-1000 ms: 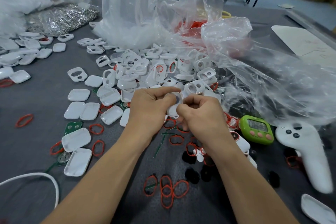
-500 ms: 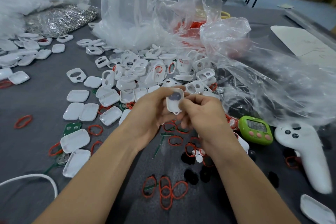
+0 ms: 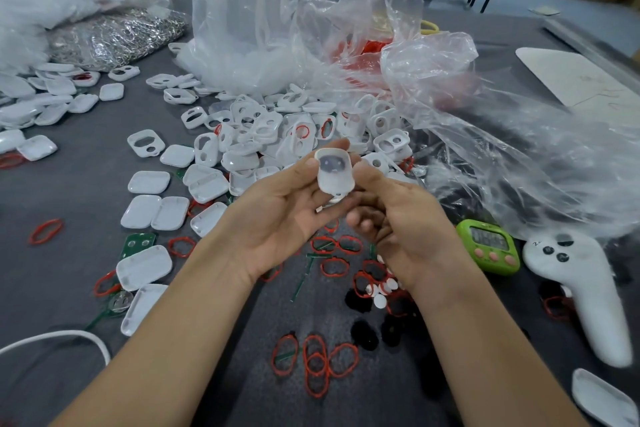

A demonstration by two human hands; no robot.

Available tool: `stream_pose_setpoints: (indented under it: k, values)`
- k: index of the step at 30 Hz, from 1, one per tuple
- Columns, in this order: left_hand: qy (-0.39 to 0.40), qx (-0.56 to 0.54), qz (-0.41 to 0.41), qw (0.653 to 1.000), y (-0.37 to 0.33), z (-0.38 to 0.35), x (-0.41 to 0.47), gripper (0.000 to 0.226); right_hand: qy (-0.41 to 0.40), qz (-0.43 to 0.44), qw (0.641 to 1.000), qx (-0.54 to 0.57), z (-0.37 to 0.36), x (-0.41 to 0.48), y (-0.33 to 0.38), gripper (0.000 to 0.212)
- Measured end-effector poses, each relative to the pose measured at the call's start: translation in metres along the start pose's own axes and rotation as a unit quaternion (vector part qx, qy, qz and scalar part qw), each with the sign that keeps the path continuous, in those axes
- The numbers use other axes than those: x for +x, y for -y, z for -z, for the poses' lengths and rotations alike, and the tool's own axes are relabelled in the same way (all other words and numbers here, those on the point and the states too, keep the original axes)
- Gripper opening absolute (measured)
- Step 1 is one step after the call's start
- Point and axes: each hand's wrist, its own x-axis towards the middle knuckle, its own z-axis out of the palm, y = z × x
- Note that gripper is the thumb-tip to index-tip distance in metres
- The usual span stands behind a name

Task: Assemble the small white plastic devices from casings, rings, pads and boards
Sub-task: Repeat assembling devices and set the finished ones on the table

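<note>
Head view: a white casing (image 3: 334, 170) is held nearly upright, its long axis running up and away from the person. The end with the dark oval patch points toward the pile of casings (image 3: 277, 135) just beyond. It sits at the fingertips, above both palms. The left hand (image 3: 277, 215) pinches its left edge. The right hand (image 3: 408, 225) presses its thumb on the right edge, fingers curled underneath.
</note>
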Motion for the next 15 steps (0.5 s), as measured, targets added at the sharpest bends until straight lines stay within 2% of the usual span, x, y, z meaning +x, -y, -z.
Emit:
stream_pose_setpoints:
  k: [3,6,7,8,10,11,15]
  values:
    - [-0.005,-0.032,-0.014,0.999,-0.007,0.006,-0.001,0.038,-0.044,0.007,0.999,-0.031,0.007,0.005,0.001,0.027]
    - [-0.017,-0.076,-0.045,0.996,-0.021,0.016,-0.003,0.036,-0.124,0.083,0.972,-0.181,0.018,0.011,-0.001,0.023]
    - [-0.024,-0.09,-0.057,0.994,-0.026,0.019,-0.004,0.034,-0.158,0.125,0.941,-0.271,0.022,0.012,-0.003,0.019]
    - [-0.032,-0.102,-0.067,0.992,-0.03,0.021,-0.005,0.033,-0.185,0.169,0.896,-0.367,0.026,0.013,-0.003,0.015]
    - [-0.044,-0.118,-0.083,0.989,-0.037,0.026,-0.007,0.032,-0.187,0.225,0.808,-0.512,0.026,0.008,-0.004,0.016]
    - [-0.049,-0.122,-0.089,0.987,-0.039,0.027,-0.007,0.032,-0.165,0.226,0.785,-0.553,0.023,0.006,-0.005,0.018]
    - [-0.058,-0.123,-0.092,0.986,-0.04,0.028,-0.006,0.032,-0.108,0.174,0.736,-0.646,0.013,0.006,-0.012,0.026]
